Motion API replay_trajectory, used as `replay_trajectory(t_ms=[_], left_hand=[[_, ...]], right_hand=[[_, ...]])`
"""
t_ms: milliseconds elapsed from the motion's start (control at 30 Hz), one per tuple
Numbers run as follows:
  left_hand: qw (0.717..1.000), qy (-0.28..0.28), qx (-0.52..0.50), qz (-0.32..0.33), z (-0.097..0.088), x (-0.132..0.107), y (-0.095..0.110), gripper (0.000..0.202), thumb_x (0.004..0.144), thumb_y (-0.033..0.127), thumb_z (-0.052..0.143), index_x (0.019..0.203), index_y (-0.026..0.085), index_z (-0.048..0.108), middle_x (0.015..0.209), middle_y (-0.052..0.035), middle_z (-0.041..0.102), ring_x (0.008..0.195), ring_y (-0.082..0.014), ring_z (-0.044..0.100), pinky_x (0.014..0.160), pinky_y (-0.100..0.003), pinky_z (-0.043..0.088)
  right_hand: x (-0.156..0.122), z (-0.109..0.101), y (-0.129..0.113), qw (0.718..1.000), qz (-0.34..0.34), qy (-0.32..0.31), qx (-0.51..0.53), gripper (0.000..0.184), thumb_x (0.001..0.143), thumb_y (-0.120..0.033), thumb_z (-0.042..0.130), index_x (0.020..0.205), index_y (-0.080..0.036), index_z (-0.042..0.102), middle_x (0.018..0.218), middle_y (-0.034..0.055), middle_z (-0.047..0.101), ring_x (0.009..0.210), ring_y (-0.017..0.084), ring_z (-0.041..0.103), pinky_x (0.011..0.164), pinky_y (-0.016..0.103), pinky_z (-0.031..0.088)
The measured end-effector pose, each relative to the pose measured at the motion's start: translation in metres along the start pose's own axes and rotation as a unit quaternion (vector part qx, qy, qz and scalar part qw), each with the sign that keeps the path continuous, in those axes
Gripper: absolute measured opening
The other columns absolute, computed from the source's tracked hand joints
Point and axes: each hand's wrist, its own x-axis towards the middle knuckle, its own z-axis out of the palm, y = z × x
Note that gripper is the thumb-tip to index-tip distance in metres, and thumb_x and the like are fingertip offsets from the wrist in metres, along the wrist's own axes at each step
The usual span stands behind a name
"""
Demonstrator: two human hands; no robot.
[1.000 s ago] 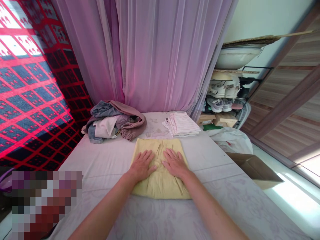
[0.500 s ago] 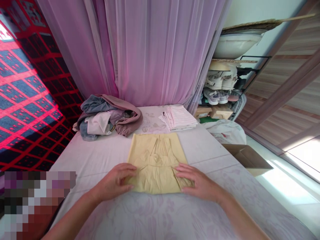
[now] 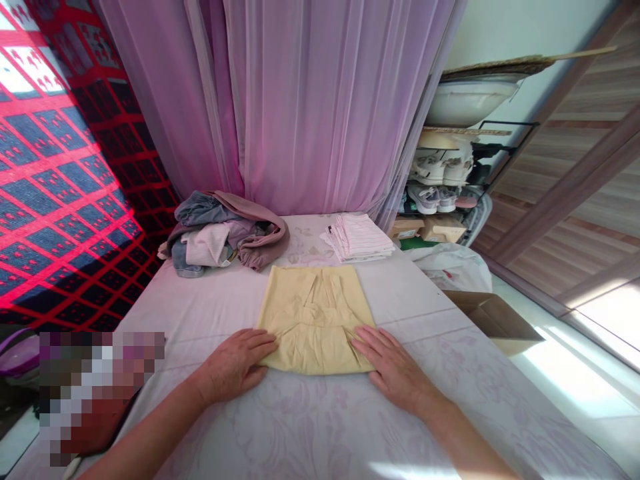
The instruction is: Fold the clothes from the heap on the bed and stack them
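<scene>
Pressing down on the bed, your left hand [image 3: 235, 365] and your right hand [image 3: 393, 369] lie well apart, palms down and fingers open, gripping nothing. Between them sits a folded pale yellow cotton garment [image 3: 315, 320], flat in the middle of the bed and square to you. Your left fingertips just meet its left edge, while your right fingers rest over its near right corner. Creases and folded layers run down its centre.

Beneath it all, a lilac floral bed sheet [image 3: 300, 427] stretches across the bed, and a pixelated patch [image 3: 100, 393] covers the area off its near left side. Moving up the bed, on the left, there's a loose heap of grey-blue, cream and dusty-pink clothes [image 3: 225, 233]. On the right, a tidy stack of folded white cloth with pink stripes [image 3: 357, 238] sits at the far end.

Right behind them, sheer lilac curtains [image 3: 300, 100] fall in long folds. Off to your left glows a red-and-navy patterned window covering [image 3: 50, 200]. To your right, you've got an open cardboard box [image 3: 493, 323], a white plastic bag [image 3: 453, 267], and a metal rack of sneakers [image 3: 440, 167] with a white basin [image 3: 467, 100] on top. Beyond that stands a wood-grain sliding door [image 3: 565, 187].
</scene>
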Motion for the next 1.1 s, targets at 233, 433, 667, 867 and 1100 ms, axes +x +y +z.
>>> replay_trajectory(t_ms=[233, 433, 667, 867, 1100], left_hand=[[0.997, 0.068, -0.024, -0.034, 0.002, -0.01, -0.002, 0.033, 0.083, 0.022, 0.048, 0.111, 0.029, 0.066, 0.112, -0.0026, 0.071, 0.107, -0.0203, 0.064, 0.101, -0.038, 0.045], [0.973, 0.072, -0.18, -0.125, -0.034, -0.007, 0.02, 0.027, 0.087, 0.035, 0.044, 0.085, 0.022, 0.067, 0.073, 0.0002, 0.068, 0.066, -0.0133, 0.061, 0.061, -0.022, 0.047], [0.893, 0.185, -0.31, -0.271, -0.04, 0.07, -0.017, 0.035, 0.076, 0.053, 0.054, 0.077, 0.019, 0.06, 0.062, 0.0039, 0.055, 0.058, -0.0111, 0.05, 0.053, -0.021, 0.038], [0.787, 0.16, -0.411, -0.431, -0.036, 0.116, -0.03, 0.066, 0.08, 0.054, 0.056, 0.134, 0.018, 0.043, 0.111, -0.01, 0.065, 0.087, -0.0178, 0.064, 0.061, -0.024, 0.047], [0.853, 0.18, -0.24, -0.426, 0.002, 0.107, -0.03, 0.065, 0.083, 0.032, 0.059, 0.144, 0.025, 0.034, 0.124, -0.008, 0.062, 0.097, -0.0196, 0.065, 0.083, -0.03, 0.049]], right_hand=[[-0.003, -0.019, 0.002, 0.998, 0.027, 0.025, 0.051, 0.055, 0.073, -0.009, 0.041, 0.121, -0.027, 0.063, 0.124, 0.0037, 0.064, 0.116, 0.023, 0.058, 0.103, 0.047, 0.043], [0.004, -0.089, -0.014, 0.978, 0.108, -0.068, 0.164, 0.031, 0.085, -0.027, 0.045, 0.107, -0.027, 0.067, 0.084, 0.0016, 0.072, 0.076, 0.02, 0.065, 0.07, 0.031, 0.051], [0.081, -0.078, 0.032, 0.911, 0.24, 0.073, 0.329, 0.033, 0.073, -0.035, 0.063, 0.101, -0.019, 0.063, 0.075, -0.0006, 0.068, 0.067, 0.016, 0.062, 0.062, 0.026, 0.048], [0.125, -0.028, 0.057, 0.891, 0.385, 0.128, 0.204, 0.049, 0.081, -0.026, 0.054, 0.13, -0.019, 0.052, 0.089, 0.0033, 0.07, 0.078, 0.016, 0.064, 0.075, 0.027, 0.048], [0.121, -0.005, 0.043, 0.914, 0.391, 0.109, 0.006, 0.048, 0.093, -0.025, 0.039, 0.14, -0.018, 0.042, 0.107, 0.0104, 0.068, 0.095, 0.022, 0.063, 0.084, 0.03, 0.043]])
